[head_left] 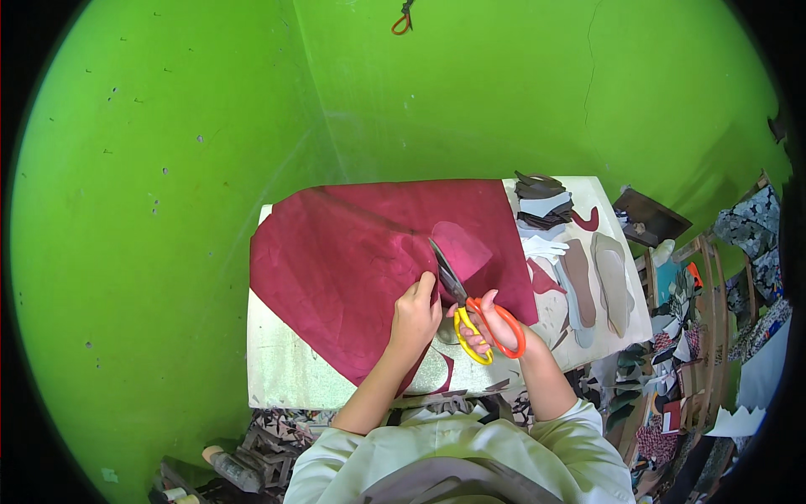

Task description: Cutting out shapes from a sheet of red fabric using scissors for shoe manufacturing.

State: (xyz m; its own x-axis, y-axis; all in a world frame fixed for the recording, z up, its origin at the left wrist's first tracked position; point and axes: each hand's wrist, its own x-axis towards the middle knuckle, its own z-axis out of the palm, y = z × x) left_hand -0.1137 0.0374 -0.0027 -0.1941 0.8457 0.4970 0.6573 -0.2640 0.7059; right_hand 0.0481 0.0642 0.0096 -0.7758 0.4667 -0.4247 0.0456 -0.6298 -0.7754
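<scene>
A large sheet of maroon fabric (336, 260) lies over most of the white table (290, 357). My left hand (415, 315) is closed on the fabric near its front edge, beside the blades. In my right hand (502, 326) is a pair of scissors (454, 284), with one yellow and one orange handle loop. Their dark blades point away from me and slightly left, against the fabric; how far they are parted is hard to see. A lighter, reddish-pink patch (462, 252) shows just beyond the blades. Near the front edge lies a maroon offcut (442, 375).
At the table's right are several shoe-sole-shaped pieces (611, 281), a stack of dark and pale pieces (544, 202) and small maroon scraps (546, 278). Green walls (168, 252) rise to the left and behind. Wooden racks (714, 311) with scraps stand at the right.
</scene>
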